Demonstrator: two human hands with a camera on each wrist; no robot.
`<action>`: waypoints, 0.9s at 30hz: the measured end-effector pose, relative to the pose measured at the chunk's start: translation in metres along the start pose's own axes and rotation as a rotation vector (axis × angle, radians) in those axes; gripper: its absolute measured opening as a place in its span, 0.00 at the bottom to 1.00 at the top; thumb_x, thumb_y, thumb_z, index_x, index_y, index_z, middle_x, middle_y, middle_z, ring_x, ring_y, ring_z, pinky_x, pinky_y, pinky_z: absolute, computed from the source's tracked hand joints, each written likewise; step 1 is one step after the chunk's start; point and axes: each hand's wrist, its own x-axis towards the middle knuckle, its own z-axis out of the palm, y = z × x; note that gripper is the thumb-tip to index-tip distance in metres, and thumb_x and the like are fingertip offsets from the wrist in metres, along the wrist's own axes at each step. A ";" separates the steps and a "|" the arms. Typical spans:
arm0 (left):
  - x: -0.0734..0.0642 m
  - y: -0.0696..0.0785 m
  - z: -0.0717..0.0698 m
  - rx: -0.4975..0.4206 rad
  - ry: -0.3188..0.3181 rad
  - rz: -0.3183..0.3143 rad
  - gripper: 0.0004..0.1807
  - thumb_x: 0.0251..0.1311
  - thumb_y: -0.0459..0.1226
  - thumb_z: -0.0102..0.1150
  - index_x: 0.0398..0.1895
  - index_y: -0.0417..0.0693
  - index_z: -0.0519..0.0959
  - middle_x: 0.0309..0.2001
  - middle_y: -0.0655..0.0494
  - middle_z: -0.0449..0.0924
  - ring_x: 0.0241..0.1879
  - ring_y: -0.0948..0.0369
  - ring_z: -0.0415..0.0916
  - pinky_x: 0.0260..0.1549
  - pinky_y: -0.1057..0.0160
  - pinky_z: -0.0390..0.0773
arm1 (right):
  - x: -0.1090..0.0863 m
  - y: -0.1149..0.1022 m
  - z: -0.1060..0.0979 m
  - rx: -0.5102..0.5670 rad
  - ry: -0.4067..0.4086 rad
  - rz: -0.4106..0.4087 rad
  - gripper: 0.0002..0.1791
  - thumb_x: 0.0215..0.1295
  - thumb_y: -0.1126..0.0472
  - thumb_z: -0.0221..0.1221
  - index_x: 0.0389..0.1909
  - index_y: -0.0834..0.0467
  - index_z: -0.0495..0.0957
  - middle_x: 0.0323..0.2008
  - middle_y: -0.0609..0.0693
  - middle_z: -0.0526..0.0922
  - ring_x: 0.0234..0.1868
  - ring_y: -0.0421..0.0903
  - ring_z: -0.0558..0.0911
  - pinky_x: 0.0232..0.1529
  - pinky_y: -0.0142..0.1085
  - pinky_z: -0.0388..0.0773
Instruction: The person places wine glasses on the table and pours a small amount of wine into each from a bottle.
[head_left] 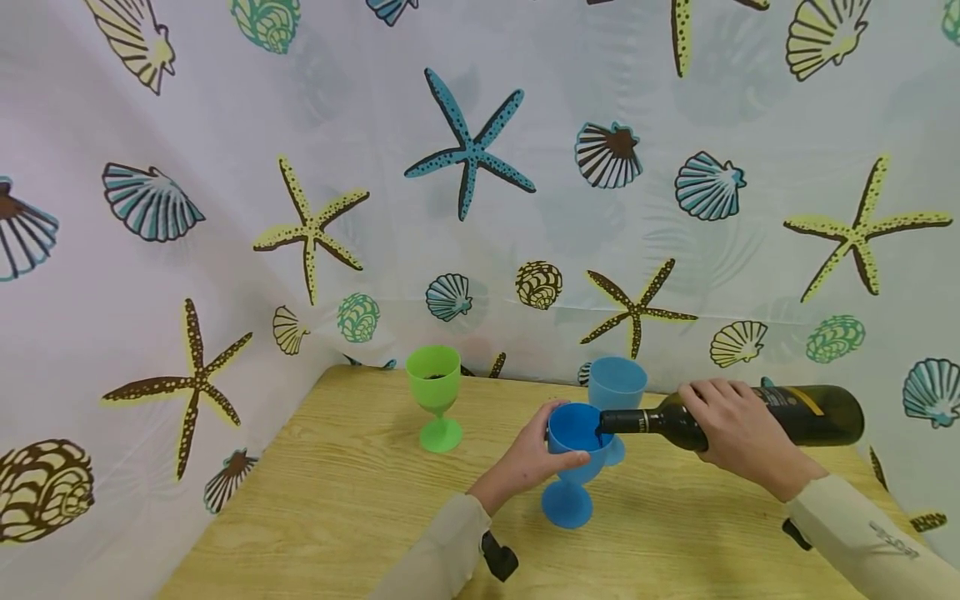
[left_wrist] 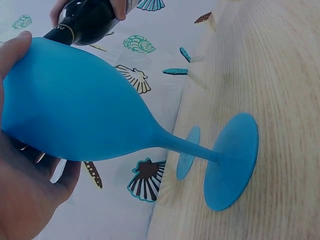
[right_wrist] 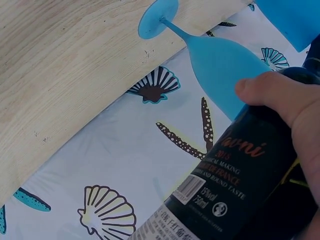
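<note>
My left hand (head_left: 528, 457) grips the bowl of a blue plastic goblet (head_left: 567, 502), thumb on the near side. In the left wrist view the goblet's foot (left_wrist: 232, 162) shows close over the wooden surface. A dark glass wine bottle (head_left: 821, 414) lies almost level in my right hand (head_left: 738, 429), which holds it round the body near the shoulder. Its mouth is just over the goblet's right rim, and a thin dark stream runs from it into the bowl. The right wrist view shows the bottle's printed label (right_wrist: 225, 180) and my thumb along the glass.
A lighter blue goblet (head_left: 617, 383) stands right behind the held one, partly covered by it. Farther left, a green goblet (head_left: 433, 387) with something dark inside stands on the wooden table (head_left: 337, 500). A white curtain (head_left: 360, 125) printed with shells and starfish hangs behind the table.
</note>
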 end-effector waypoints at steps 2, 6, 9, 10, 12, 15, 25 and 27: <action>0.000 0.000 0.000 0.000 0.000 0.002 0.45 0.55 0.50 0.66 0.71 0.51 0.54 0.66 0.47 0.62 0.63 0.45 0.62 0.54 0.44 0.69 | 0.000 0.000 0.000 0.003 -0.001 0.002 0.46 0.20 0.51 0.81 0.46 0.64 0.71 0.41 0.61 0.77 0.41 0.59 0.77 0.43 0.53 0.75; 0.001 0.000 0.001 0.000 0.000 0.009 0.45 0.55 0.49 0.66 0.71 0.50 0.54 0.66 0.47 0.62 0.63 0.45 0.62 0.54 0.44 0.69 | 0.000 0.000 0.000 0.000 0.002 0.001 0.46 0.20 0.51 0.81 0.45 0.64 0.71 0.41 0.61 0.77 0.41 0.59 0.78 0.42 0.53 0.75; 0.001 0.000 0.001 0.000 0.001 0.013 0.45 0.55 0.50 0.66 0.72 0.50 0.54 0.66 0.47 0.62 0.63 0.46 0.62 0.55 0.44 0.69 | 0.000 0.001 -0.001 -0.005 0.002 -0.003 0.47 0.19 0.51 0.81 0.45 0.63 0.70 0.40 0.61 0.77 0.41 0.60 0.78 0.43 0.53 0.75; 0.001 0.000 0.001 0.001 0.002 0.013 0.45 0.55 0.50 0.66 0.72 0.50 0.54 0.66 0.46 0.62 0.63 0.46 0.62 0.55 0.44 0.69 | 0.001 0.001 -0.001 -0.007 0.002 -0.005 0.47 0.19 0.51 0.81 0.45 0.64 0.70 0.40 0.61 0.77 0.41 0.60 0.78 0.43 0.53 0.75; 0.001 0.000 0.001 0.000 0.001 0.014 0.45 0.55 0.50 0.66 0.72 0.50 0.54 0.66 0.46 0.62 0.63 0.46 0.62 0.55 0.44 0.69 | 0.001 0.001 -0.001 -0.010 0.002 -0.008 0.47 0.18 0.51 0.81 0.45 0.64 0.70 0.40 0.61 0.77 0.41 0.60 0.78 0.43 0.53 0.75; 0.000 0.000 0.001 -0.001 0.000 0.013 0.45 0.55 0.49 0.66 0.72 0.50 0.54 0.66 0.46 0.62 0.63 0.45 0.62 0.55 0.44 0.68 | 0.001 0.001 -0.001 -0.012 0.003 -0.010 0.47 0.18 0.51 0.81 0.45 0.64 0.70 0.40 0.61 0.77 0.41 0.60 0.78 0.43 0.53 0.75; 0.000 0.000 0.001 -0.001 0.000 0.004 0.45 0.55 0.50 0.66 0.72 0.51 0.54 0.66 0.47 0.61 0.64 0.46 0.62 0.56 0.44 0.67 | 0.001 0.001 -0.001 -0.014 0.021 -0.017 0.47 0.18 0.51 0.82 0.45 0.64 0.70 0.40 0.61 0.77 0.40 0.60 0.78 0.42 0.53 0.75; -0.001 0.001 0.000 -0.006 -0.003 0.009 0.44 0.55 0.49 0.66 0.72 0.51 0.54 0.66 0.47 0.61 0.64 0.46 0.61 0.56 0.44 0.67 | 0.001 0.001 -0.001 -0.013 0.024 -0.021 0.47 0.17 0.52 0.82 0.44 0.64 0.70 0.40 0.61 0.77 0.40 0.59 0.78 0.42 0.52 0.75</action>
